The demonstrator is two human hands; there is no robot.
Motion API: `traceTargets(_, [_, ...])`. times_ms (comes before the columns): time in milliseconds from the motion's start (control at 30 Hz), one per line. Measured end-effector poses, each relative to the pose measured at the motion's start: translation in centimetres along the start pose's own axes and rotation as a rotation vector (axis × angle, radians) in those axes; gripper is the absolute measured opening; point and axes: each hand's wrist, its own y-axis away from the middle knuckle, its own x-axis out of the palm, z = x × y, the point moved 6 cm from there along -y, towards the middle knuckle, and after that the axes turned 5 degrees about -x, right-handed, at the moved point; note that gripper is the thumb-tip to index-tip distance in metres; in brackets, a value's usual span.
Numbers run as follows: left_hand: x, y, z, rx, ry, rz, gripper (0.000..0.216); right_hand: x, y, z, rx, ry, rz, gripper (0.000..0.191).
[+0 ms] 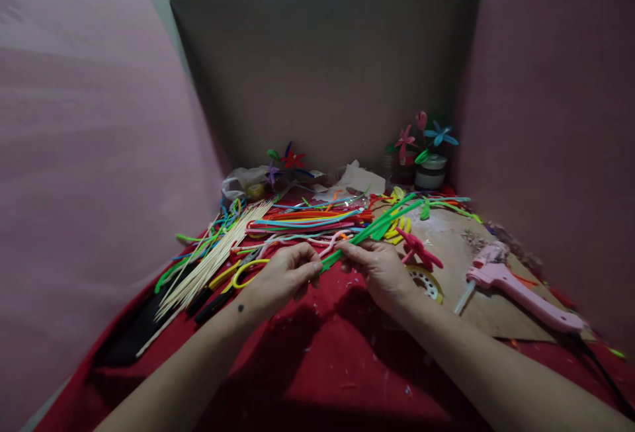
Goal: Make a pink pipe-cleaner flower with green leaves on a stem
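A bundle of green pipe cleaners (377, 228) slants up and to the right in front of me. My right hand (380, 273) pinches it between thumb and fingers near its lower end. At the bundle's near tip, my left hand (292, 273) has thumb and fingers closed on the green ends; the fingertips are partly hidden. Beside my right hand lies a dark pink pipe-cleaner flower (421, 251), with a yellow tape roll (425, 284) below it. Yellow-handled scissors (243, 276) rest left of my left hand.
Wooden skewers (213, 260) lie at left over a black object (129, 333). Multicoloured pipe cleaners (302, 223) are heaped behind my hands. A pink glue gun (526, 293) rests on brown cardboard (456, 247) at right. Finished flowers stand in a pot (430, 172) at the back.
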Motion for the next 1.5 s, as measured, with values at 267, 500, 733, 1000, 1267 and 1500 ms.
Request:
traceTargets(267, [-5.3,-0.3,0.6,-0.021,0.177,-0.046,0.02,-1.4,-0.7,1.6,-0.022,-0.106,-0.164,0.02])
traceTargets(500, [-5.5,-1.6,3.7,-0.045,0.419,-0.157,0.024,-1.5,-1.0,2.1,0.054,-0.387,-0.246,0.006])
traceTargets(733, [1.5,-1.4,0.0,0.155,0.536,-0.142,0.02,-0.5,-0.5,1.3,0.163,-0.431,-0.172,0.006])
traceTargets(1000, [2.3,-2.9,-2.0,0.183,0.49,0.014,0.021,-0.5,-0.8,0.7,0.163,-0.378,-0.068,0.01])
traceTargets(1267, [1.8,-2.7,-2.8,0.089,0.298,0.124,0.022,-0.5,-0.7,1.2,-0.013,-0.091,-0.03,0.019])
traceTargets(1500, [2.2,-2.2,-3.6,0.123,0.055,-0.107,0.018,-0.3,-0.1,1.8,-0.141,0.083,-0.001,0.022])
